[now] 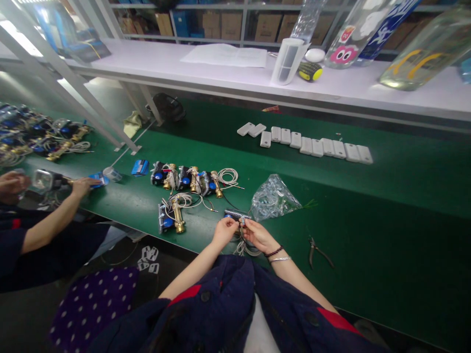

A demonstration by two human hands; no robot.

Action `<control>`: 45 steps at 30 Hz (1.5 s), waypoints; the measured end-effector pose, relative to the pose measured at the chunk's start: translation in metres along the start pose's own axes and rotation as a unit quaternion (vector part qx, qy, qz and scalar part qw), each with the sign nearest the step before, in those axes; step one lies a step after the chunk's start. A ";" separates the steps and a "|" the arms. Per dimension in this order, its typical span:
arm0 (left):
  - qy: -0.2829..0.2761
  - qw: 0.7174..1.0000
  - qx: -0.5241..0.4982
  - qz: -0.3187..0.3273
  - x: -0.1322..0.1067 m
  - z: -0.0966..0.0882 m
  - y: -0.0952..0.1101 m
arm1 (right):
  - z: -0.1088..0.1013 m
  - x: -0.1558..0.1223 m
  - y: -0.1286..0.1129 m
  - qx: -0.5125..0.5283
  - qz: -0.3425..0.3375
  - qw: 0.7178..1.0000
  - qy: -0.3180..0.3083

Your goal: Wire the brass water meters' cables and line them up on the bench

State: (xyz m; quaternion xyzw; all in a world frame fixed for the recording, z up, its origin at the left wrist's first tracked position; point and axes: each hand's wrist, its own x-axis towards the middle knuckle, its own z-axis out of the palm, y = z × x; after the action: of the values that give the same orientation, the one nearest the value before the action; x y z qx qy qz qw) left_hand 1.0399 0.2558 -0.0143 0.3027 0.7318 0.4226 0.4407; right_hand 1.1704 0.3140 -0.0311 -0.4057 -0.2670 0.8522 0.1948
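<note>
Held a small part in the fingertips of the right hand, just over a meter near the front edge of the desk, right before the body. Had the left hand at the same spot, fingertips bent inward beside the part, but could not tell a grip from a mere touch, with so little showing. Seemed best to steady the part with one hand and work at it with the other, wrists low and fingertips light. Looked fiddly enough to deserve a slow pace and a clear line of sight. Needed care too with the cable loosely looped below the hands, likely to snag on a bracelet. Saw a clear bag just beyond the right hand, better nudged aside if crowding the fingers. Found pliers to the right, handles spread, well apart from the meter. Left of the work, counted four more meters, three in a row and one nearer, best kept from tangling with the cable. Farther back, made out a row of white cases, and above them a shelf bearing bottles. At far left, noticed a co-worker's hand at a blue card.
</note>
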 end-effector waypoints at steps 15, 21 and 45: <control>-0.004 1.000 0.024 0.006 0.002 -0.001 -0.004 | -0.001 0.004 0.001 -0.104 -0.039 0.994 0.007; -0.010 0.999 0.020 0.024 0.003 0.000 -0.006 | 0.000 0.003 0.003 -0.154 -0.055 0.986 0.003; 0.000 0.981 -0.193 -0.025 0.020 0.008 -0.022 | 0.031 -0.003 -0.015 -0.611 -0.271 0.742 0.041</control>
State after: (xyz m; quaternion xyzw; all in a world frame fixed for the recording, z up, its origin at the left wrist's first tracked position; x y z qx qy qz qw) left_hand 1.0367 0.2647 -0.0433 0.1932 0.6441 0.5446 0.5012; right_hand 1.1492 0.3149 -0.0039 -0.3826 -0.8213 0.3997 0.1387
